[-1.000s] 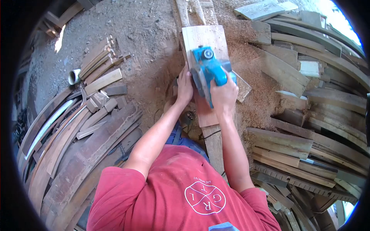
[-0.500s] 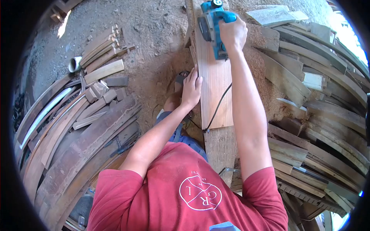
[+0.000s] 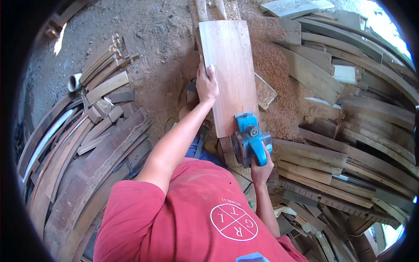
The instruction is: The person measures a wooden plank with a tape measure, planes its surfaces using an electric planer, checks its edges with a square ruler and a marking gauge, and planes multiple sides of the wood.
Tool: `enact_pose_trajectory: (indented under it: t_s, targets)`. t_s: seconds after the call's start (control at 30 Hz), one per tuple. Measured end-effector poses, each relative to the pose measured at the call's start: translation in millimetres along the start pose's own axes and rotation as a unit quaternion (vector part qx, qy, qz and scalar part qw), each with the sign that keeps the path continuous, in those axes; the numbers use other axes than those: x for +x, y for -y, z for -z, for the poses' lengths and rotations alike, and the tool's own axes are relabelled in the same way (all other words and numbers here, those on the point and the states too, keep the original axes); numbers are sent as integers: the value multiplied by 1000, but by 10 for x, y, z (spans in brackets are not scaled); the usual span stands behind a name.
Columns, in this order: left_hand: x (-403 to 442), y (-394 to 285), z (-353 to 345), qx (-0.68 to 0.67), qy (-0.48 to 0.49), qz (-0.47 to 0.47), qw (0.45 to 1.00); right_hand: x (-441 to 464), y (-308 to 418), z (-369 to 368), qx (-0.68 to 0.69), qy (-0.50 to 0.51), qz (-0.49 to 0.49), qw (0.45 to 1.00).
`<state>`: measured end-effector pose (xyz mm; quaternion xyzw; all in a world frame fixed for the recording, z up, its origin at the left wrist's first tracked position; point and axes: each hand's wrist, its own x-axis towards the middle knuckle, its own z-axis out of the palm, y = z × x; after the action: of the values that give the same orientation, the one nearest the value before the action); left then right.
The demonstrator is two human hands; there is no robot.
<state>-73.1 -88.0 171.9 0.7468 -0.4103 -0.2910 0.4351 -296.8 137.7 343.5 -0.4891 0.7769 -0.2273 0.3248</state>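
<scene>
A pale wooden board (image 3: 229, 72) lies lengthwise in front of me on a rough wooden support. My left hand (image 3: 206, 85) grips the board's left edge, its thumb by the top face and its other fingers along the side, partly hidden. The rear handle of a blue electric planer (image 3: 249, 133) is wrapped in my right hand (image 3: 262, 168). The planer sits at the board's near right corner, its front part over the wood and its back part past the end. Its underside is hidden.
Curved planks (image 3: 336, 153) are piled along the right side. More curved timber (image 3: 83, 183) and small offcuts (image 3: 104, 115) lie at the left, near a white pipe (image 3: 74, 82). Wood shavings (image 3: 273, 56) cover the ground right of the board, where a loose wood piece (image 3: 265, 91) lies.
My right hand has drawn the planer from the board's far part back to its near end. The board's far end now shows. My left hand now holds the edge with its fingers lower.
</scene>
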Motion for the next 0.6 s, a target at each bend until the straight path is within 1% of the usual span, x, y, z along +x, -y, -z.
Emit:
enact_pose_trajectory:
  t_s: [0.07, 0.13, 0.17, 0.27, 0.33, 0.47, 0.6]
  targets:
    - [8, -3, -2, -10, -1, -9, 1000, -46, -62, 5, 10, -2, -15, 1000]
    - [17, -35, 14, -16, 1, 0, 1000, 138, 81, -34, -38, 10, -30, 999]
    - [24, -38, 16, -14, -1, -2, 1000, 245, 157, -75, -35, 11, -28, 999]
    - [19, -38, 23, -30, -2, -9, 1000, 599, 342, -264, -18, -24, 27, 999]
    - [11, -70, 42, -32, 13, 19, 999, 846, 559, -396, -28, -33, 41, 998]
    - [-1, -36, 59, -34, 4, 1, 999, 1432, 996, -637, -60, -46, 72, 995]
    - [-8, -77, 93, -28, 27, 25, 999, 1960, 1434, -836, -71, -71, 100, 990]
